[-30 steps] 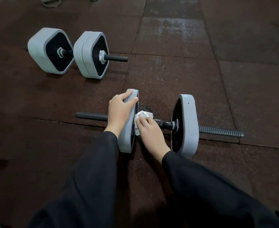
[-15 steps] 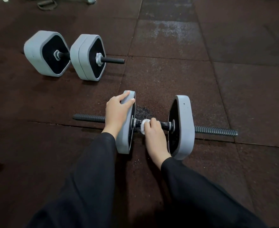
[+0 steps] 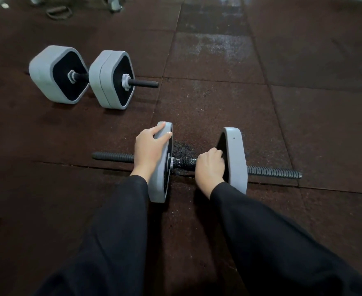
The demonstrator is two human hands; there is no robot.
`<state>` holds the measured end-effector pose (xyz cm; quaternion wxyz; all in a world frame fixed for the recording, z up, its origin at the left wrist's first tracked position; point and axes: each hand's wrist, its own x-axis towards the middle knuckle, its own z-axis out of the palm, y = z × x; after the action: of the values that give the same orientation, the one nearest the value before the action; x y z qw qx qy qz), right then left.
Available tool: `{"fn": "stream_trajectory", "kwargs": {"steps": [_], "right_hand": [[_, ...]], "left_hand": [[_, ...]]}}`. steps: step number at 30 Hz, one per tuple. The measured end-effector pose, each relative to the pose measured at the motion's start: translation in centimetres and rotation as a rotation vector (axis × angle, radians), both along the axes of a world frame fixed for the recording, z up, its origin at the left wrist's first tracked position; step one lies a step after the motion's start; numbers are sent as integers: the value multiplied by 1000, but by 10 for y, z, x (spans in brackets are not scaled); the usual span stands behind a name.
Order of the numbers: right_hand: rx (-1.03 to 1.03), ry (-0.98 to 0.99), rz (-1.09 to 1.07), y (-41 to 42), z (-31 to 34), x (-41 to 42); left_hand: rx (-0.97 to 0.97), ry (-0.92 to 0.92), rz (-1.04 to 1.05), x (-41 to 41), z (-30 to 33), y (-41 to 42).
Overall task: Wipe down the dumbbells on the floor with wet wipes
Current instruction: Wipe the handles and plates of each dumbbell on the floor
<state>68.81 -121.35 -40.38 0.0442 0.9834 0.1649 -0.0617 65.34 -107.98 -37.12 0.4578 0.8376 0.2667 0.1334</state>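
The right hand [image 3: 210, 167] is sliding toward 3 o'clock along the bar [image 3: 184, 162], grip curled, wipe now hidden. The left hand [image 3: 149, 149] is still gripping the left plate [image 3: 162, 184]. Handle wiping is nearly complete.

Both hands [image 3: 149, 149] on near dumbbell [image 3: 235, 159]

Grey dumbbell plates [image 3: 236, 159] with black faces, black ridged bar [image 3: 274, 171], speckled, seemingly dark maroon floor mats [image 3: 303, 124], black sleeves [image 3: 120, 231]
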Motion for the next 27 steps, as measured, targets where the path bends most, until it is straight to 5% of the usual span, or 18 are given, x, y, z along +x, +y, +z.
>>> {"fn": "stream_trajectory", "kwargs": {"steps": [10, 15, 23, 27], "right_hand": [[246, 131, 306, 33, 5, -1], [293, 251, 274, 41, 8, 10], [90, 130, 38, 5, 13, 5], [513, 12, 30, -8, 44, 3]], "left_hand": [[2, -7, 8, 1, -1, 1], [-3, -1, 5, 1, -1, 2], [-9, 103, -37, 1, 2, -1], [-41, 211, -39, -6, 3, -4]]}}
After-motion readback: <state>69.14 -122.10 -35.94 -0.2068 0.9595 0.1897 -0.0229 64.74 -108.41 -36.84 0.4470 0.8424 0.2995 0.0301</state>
